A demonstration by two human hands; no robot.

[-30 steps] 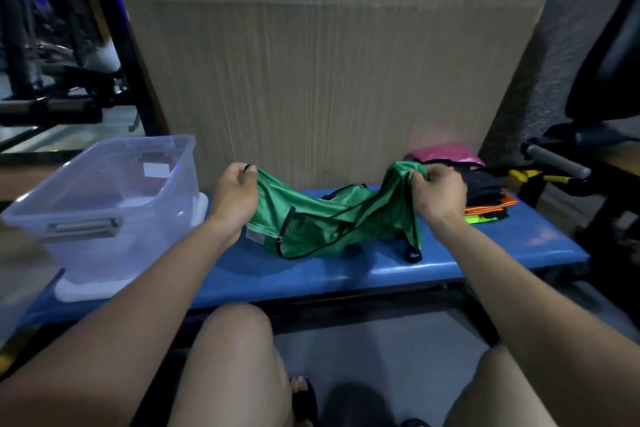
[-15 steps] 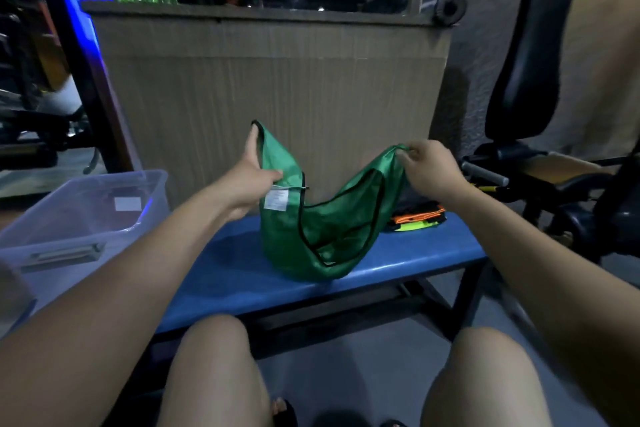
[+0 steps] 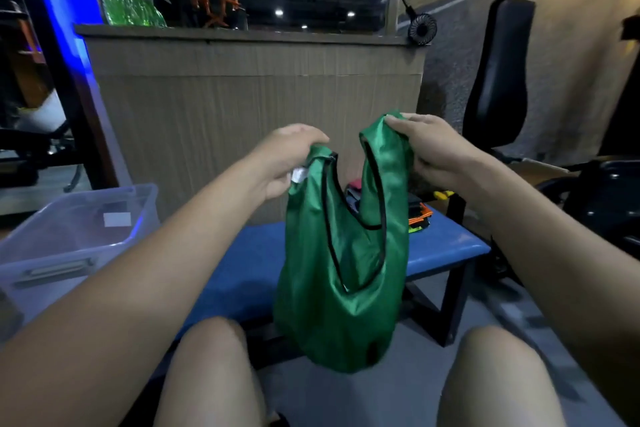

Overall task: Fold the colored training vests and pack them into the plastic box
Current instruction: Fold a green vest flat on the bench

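A blue bench (image 3: pixel 249 253) runs across the middle, in front of a wood-panelled counter (image 3: pixel 249 107). At its nine o'clock end sits the clear plastic box (image 3: pixel 79 229). The green training vest (image 3: pixel 346 305) hangs in the air above the bench's near edge, held by its two shoulder straps. The left hand (image 3: pixel 287 159) pinches one strap by the white label; the right hand (image 3: pixel 433 152), at three o'clock of it, grips the other. A stack of folded vests (image 3: pixel 417 215) lies behind, partly hidden.

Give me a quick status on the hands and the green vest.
Left hand and right hand each grip a shoulder strap. Green vest hangs unfolded above the blue bench. Plastic box open at left, nothing blocking.
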